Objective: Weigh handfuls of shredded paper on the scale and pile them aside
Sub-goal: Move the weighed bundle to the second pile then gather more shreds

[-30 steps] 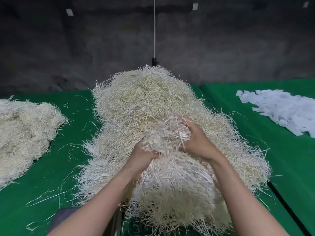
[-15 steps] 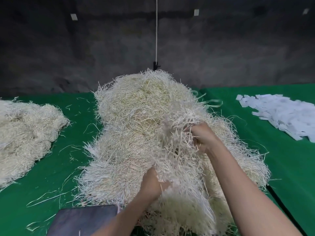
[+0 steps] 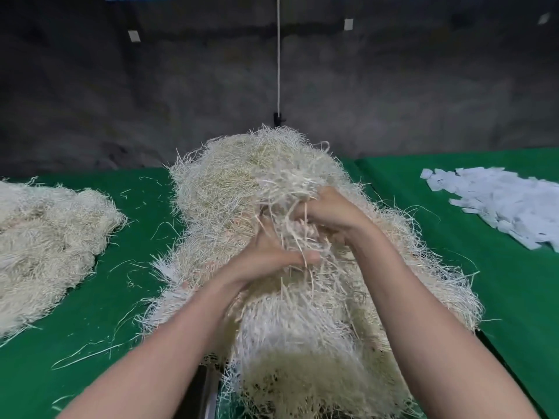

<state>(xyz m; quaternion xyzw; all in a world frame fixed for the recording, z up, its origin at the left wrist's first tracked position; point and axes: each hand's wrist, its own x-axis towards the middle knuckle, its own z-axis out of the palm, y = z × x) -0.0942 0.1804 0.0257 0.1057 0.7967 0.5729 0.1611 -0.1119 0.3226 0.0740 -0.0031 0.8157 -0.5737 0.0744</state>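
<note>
No text, label, brand or number can be read. Small pale tags [image 3: 133, 36] on the dark wall [image 3: 393, 86], far beyond the left hand [image 3: 269, 255], are too small to make out; the white paper slips [image 3: 499, 204] well to the right of the right hand [image 3: 329, 216] show no legible print

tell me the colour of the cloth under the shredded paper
The cloth is plain green, shown best in the head view.

Under and behind left hand [image 3: 269, 255] and right hand [image 3: 329, 213] — heap of shredded paper [image 3: 217, 189] on the worktop [image 3: 90, 313]. Far left of them, second pile [image 3: 45, 237]; far right — paper slips [image 3: 508, 204].
</note>
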